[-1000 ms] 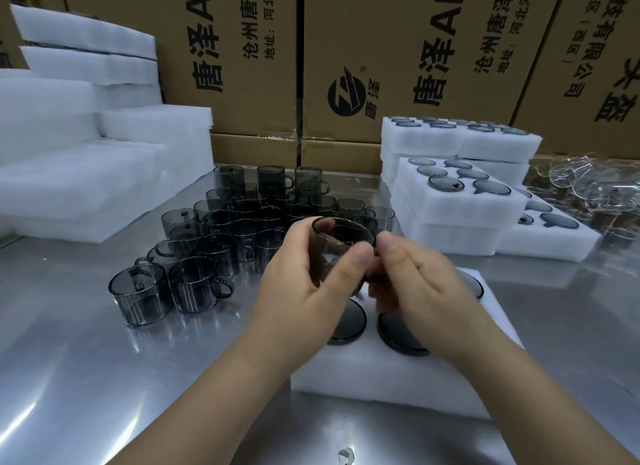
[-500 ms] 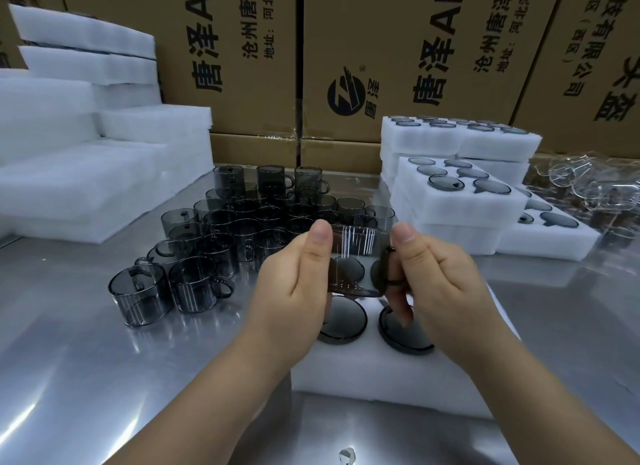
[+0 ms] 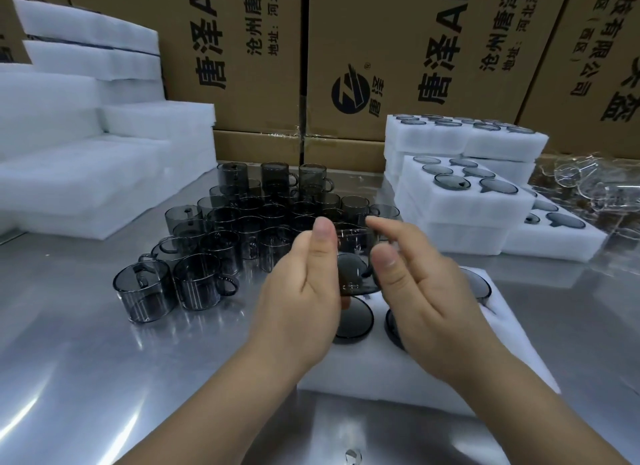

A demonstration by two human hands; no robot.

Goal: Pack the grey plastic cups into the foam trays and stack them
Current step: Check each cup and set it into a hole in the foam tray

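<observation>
A grey see-through cup (image 3: 355, 257) is held on its side between both hands, just above the white foam tray (image 3: 433, 371) in front of me. My left hand (image 3: 301, 291) grips its left side with the thumb up along the wall. My right hand (image 3: 426, 291) pinches its right side, thumb near the handle and index finger over the top. The tray's slots hold grey cups, one (image 3: 353, 321) below the held cup and one (image 3: 479, 284) at the far right. My right hand hides another slot.
Several loose grey cups (image 3: 242, 229) stand grouped on the metal table (image 3: 104, 378) to the left. Filled foam trays (image 3: 464, 201) are stacked at back right, next to clear cups (image 3: 595, 184). Foam pieces (image 3: 86, 174) are piled at back left, in front of cardboard boxes (image 3: 398, 49).
The cup has been turned from upright onto its side between my hands. My right hand's fingers have spread and shifted over the cup's top.
</observation>
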